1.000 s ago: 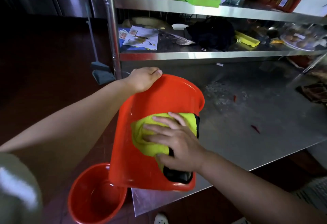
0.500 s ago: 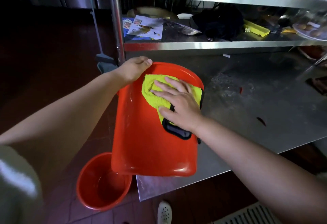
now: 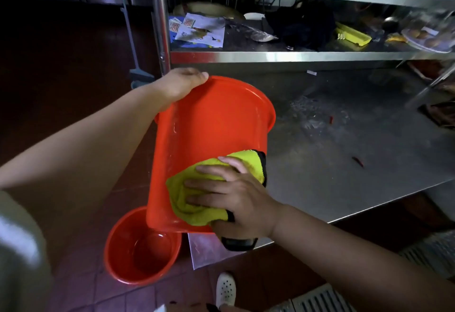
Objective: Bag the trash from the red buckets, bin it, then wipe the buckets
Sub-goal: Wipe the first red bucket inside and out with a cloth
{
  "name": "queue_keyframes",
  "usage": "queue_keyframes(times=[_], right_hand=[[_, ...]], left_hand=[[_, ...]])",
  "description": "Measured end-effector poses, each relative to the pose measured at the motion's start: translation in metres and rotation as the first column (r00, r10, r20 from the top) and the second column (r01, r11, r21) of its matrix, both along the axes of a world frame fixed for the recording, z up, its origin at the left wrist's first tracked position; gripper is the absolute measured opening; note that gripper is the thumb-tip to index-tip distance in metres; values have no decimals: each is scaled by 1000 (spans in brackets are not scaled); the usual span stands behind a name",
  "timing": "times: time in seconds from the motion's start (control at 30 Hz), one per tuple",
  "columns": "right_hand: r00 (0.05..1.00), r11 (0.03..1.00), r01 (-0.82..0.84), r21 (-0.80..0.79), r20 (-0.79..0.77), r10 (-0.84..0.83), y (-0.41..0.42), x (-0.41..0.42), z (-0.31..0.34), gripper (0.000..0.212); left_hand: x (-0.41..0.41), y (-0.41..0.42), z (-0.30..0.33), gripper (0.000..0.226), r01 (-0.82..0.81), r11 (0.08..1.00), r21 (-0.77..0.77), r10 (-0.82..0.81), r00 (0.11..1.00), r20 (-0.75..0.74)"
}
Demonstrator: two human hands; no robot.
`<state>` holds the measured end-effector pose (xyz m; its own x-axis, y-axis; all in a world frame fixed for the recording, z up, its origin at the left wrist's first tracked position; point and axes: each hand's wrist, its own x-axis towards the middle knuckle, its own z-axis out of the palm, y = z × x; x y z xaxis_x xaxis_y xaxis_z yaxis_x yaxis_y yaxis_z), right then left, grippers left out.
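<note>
Moved since half a second ago: my right hand (image 3: 236, 201) and the yellow cloth (image 3: 197, 198), down from the far rim end of the tilted red bucket (image 3: 209, 144) to its near, bottom end.

Right fingers (image 3: 204, 183): spread flat, pressing the cloth against the bucket's outer wall; thumb hidden under the cloth's lower edge, so I cannot tell whether it pinches. Cloth: yellow pile, black trim showing at its right edge and below my palm.

Left hand (image 3: 179, 85): curled over the bucket's far rim at the upper left, gripping it; fingertips out of sight behind the rim.

Tilted red bucket: held on its side, rim end away from me, over the front left corner of the steel table (image 3: 344, 164); whether it touches the top I cannot tell.

Second red bucket (image 3: 140, 247): upright on the tiled floor (image 3: 147, 297), below the first, mouth open upward.

Table top: small red scraps (image 3: 358, 161) lying well to the right. Behind: steel shelf (image 3: 295, 55) carrying papers and oddments.
</note>
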<state>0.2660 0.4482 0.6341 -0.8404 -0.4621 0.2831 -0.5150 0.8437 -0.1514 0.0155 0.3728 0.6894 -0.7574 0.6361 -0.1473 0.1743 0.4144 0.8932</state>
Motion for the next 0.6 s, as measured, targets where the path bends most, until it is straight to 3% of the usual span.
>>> queue_keyframes(times=[0.07,0.23,0.37,0.5,0.6], right_hand=[[999,999,29,-35,-17,-29,4,-15,3,45],[965,960,258,-106,-15,-261,43,-77,27,47],[900,883,435,-176,67,-430,66,-116,41,47],[901,889,433,-151,57,-429,46,-113,36,47],[933,930,361,-77,17,-360,26,-84,29,46]], left_hand=[[-5,-5,-5,48,-23,999,39,22,1000,21],[-8,-13,-15,17,-67,985,159,59,997,56],[-6,-20,-19,30,-107,976,187,87,990,112],[-2,-38,-21,37,-99,976,192,69,985,158],[0,-49,-26,25,-110,967,229,77,986,147]])
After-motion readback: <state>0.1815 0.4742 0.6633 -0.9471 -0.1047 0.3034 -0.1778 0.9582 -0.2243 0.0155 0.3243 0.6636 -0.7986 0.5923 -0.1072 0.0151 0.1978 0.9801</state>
